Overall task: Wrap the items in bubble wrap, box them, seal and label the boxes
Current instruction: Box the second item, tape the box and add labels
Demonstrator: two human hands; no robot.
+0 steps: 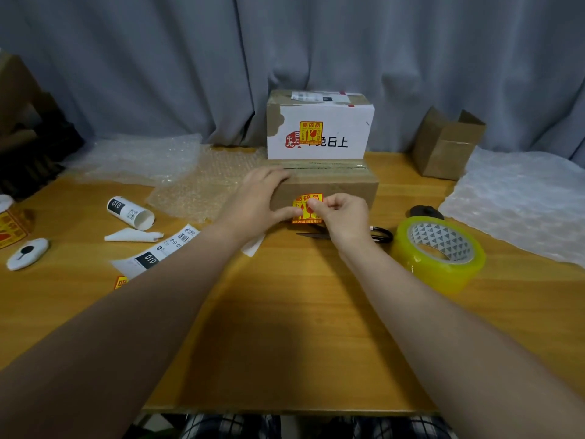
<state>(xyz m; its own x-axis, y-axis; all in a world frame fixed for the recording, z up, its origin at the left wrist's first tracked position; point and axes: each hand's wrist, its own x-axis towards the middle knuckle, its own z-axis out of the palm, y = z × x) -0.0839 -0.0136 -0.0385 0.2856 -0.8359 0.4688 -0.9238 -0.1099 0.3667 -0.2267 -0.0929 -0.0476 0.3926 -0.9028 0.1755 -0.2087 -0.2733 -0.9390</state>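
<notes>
Right grip [342, 217]: fingers curled, thumb and forefinger closed on the upper edge of the yellow fragile sticker [304, 216], holding it against the box face. Whether that edge is already stuck down cannot be told.

Left grip [259, 201]: released, fingers lying flat over the top left edge of the brown box [343, 187], thumb pressing the sticker's left margin. It steadies the box and grasps nothing.

Location of work piece: the brown box sits mid-counter, closed, with tape visible along its top seam. The sticker lies on its near face, towards the left.

Surroundings: a white box [319, 134], already bearing a like sticker and a shipping label, stands directly behind and touching. Scissors [381, 235] lie just in front on the right; a tape roll [440, 253] is beside them. A printed label strip [158, 253] lies on the counter [285, 312] to the left. Bubble wrap sheets [202, 185] lie to the left and at far right.

Assessment: the step in hand is labelling; sealing appears done. The next move calls for smoothing the sticker flat from its held edge outward, then fetching a shipping label from the strip, as none is seen on this box.
</notes>
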